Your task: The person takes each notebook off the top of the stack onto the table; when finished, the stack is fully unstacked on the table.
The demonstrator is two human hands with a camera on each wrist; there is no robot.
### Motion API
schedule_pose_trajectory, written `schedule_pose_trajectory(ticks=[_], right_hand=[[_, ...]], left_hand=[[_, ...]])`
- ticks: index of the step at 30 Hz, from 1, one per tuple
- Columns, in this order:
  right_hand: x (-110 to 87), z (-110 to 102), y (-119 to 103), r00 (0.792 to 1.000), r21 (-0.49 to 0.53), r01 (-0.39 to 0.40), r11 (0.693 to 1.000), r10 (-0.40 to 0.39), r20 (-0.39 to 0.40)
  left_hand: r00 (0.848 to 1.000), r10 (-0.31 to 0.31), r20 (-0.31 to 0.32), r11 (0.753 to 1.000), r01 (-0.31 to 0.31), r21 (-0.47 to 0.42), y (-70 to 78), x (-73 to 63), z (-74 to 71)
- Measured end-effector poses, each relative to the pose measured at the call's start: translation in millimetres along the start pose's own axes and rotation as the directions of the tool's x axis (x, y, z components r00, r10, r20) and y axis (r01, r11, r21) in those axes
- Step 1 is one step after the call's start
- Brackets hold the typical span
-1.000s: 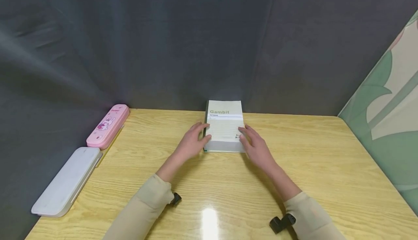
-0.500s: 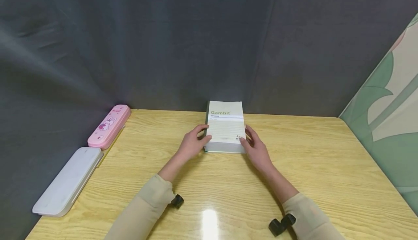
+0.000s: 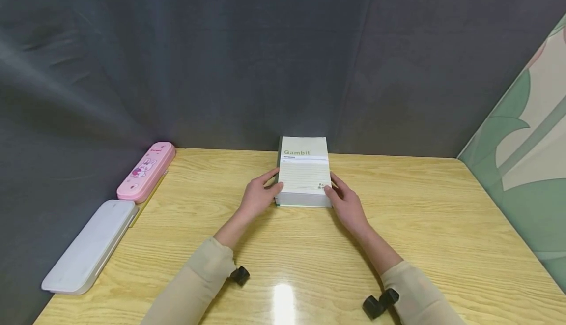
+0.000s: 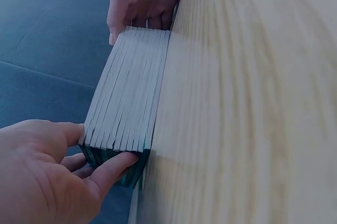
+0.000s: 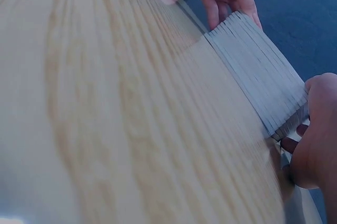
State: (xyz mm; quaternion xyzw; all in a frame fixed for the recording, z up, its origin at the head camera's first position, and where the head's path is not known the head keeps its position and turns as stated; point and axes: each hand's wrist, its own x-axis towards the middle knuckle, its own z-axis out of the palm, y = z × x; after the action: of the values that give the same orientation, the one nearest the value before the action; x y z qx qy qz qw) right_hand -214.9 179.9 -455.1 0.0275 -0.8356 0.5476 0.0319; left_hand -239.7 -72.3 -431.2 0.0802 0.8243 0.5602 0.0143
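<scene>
The stack of Gambit notebooks (image 3: 305, 173) lies on the wooden table (image 3: 309, 256), in front of the dark curtain (image 3: 265, 59), between the left hand (image 3: 257, 197) and the right hand (image 3: 350, 209). The left hand grips its spine side, and the right hand holds the opposite side, with the thumb at the near corner

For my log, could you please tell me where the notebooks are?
In the head view, the notebooks lie just right of centre at the far edge of the table, between the left hand and right hand.
</scene>
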Motion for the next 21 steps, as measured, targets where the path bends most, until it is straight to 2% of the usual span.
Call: schedule_pose_trajectory(ticks=[9,16,21], right_hand=[[-0.4,-0.3,1.3,1.0,-0.016,-0.018,1.0,0.017,-0.003],[-2.0,-1.2,1.0,1.0,-0.051,-0.027,0.998,0.026,-0.018],[-0.3,0.9,0.4,0.999,-0.03,-0.044,0.999,0.044,-0.02]], left_hand=[[1.0,-0.024,-0.009,0.998,0.023,-0.06,-1.4,0.6,2.3],[0.997,-0.072,-0.023,0.97,0.065,-0.234,-4.2,1.3,2.7],[0.995,-0.095,-0.043,0.958,0.08,-0.274,-4.6,0.3,-1.7]])
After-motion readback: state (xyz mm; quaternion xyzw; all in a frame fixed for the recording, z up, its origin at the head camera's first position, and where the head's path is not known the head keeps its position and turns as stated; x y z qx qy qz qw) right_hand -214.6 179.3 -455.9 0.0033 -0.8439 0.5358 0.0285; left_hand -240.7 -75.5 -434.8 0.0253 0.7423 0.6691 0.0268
